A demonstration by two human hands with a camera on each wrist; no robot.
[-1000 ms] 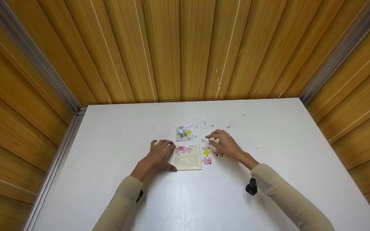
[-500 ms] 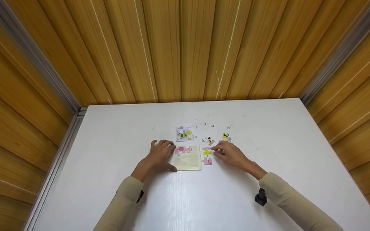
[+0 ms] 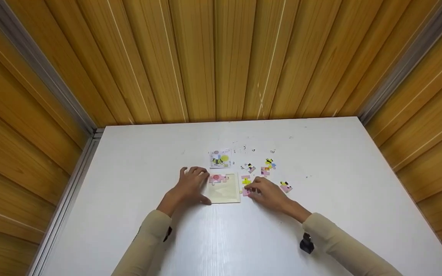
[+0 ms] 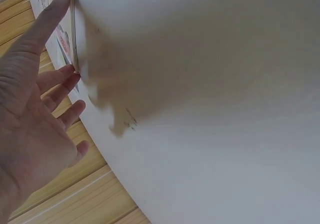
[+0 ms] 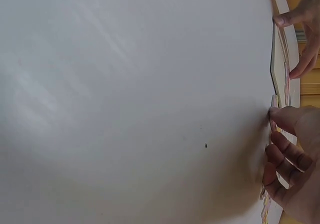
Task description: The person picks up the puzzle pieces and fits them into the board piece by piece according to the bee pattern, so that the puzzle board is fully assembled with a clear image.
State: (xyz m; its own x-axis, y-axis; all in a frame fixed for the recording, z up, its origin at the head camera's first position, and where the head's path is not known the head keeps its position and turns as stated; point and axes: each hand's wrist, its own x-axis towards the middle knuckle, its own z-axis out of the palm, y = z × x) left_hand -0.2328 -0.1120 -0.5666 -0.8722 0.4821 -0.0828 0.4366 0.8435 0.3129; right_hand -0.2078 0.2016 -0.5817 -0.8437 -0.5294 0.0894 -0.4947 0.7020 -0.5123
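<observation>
A shallow pale wooden puzzle tray (image 3: 224, 195) lies on the white table, with joined pink pieces (image 3: 218, 178) in its far left corner. Along its left edge rests my left hand (image 3: 193, 186), fingers spread, thumb at the near corner. The left wrist view shows that thumb and two fingertips touching the tray's side. Just right of the tray, my right hand (image 3: 269, 193) pinches a pink puzzle piece (image 3: 246, 192) between thumb and fingers, partly covering it. Directly beyond that piece is a pink and yellow puzzle piece (image 3: 246, 179).
A square bee picture (image 3: 220, 159) lies behind the tray. Loose puzzle pieces spread to the right: a white and black one (image 3: 249, 167), a yellow and blue one (image 3: 270, 163), a pink one (image 3: 265, 171) and a pink and yellow one (image 3: 286, 187). Wood-look panels (image 3: 221, 61) rise behind the table.
My right hand has come nearer and left, from the farther loose pieces to the near pink piece, uncovering pieces on the right. My left hand has stayed at the tray.
</observation>
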